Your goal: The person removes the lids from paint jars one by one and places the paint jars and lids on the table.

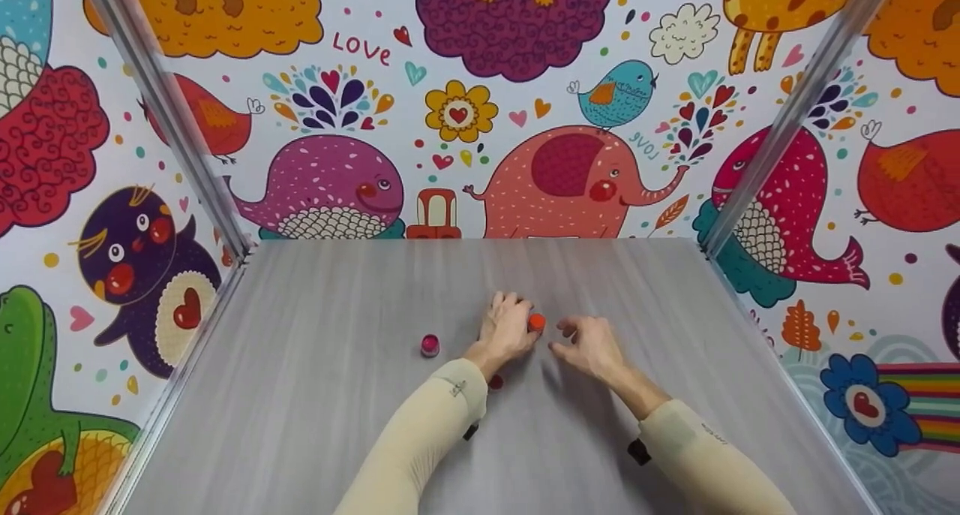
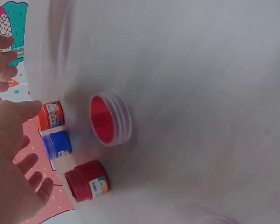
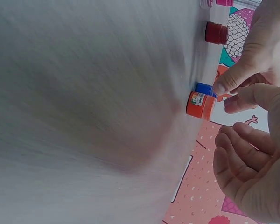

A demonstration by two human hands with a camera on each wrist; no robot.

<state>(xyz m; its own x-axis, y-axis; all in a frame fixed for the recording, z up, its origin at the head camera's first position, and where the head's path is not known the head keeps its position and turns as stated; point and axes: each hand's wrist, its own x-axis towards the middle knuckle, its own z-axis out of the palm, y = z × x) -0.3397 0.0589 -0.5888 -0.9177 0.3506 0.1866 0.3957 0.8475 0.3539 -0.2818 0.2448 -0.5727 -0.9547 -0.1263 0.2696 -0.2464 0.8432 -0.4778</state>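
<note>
Beside my left hand (image 1: 508, 326) stands a small orange paint jar (image 1: 536, 323), its thumb (image 2: 30, 109) at the jar's upper part and its other fingers loosely spread. A blue paint jar (image 2: 57, 143) stands close against the orange one; the left hand hides it in the head view. My right hand (image 1: 592, 346) is a little to the right of these jars, empty, with its fingers loosely bent. Behind the left wrist is a dark red paint jar (image 2: 88, 181). A shallow, ridged clear cap, red inside (image 2: 111, 119), lies nearer to me.
A pink paint jar (image 1: 430, 345) stands left of the left hand. The grey tabletop (image 1: 337, 425) ends at walls printed with cartoon animals, and metal posts (image 1: 169, 117) rise at its back corners. The edge of another clear piece (image 2: 217, 219) shows low in the left wrist view.
</note>
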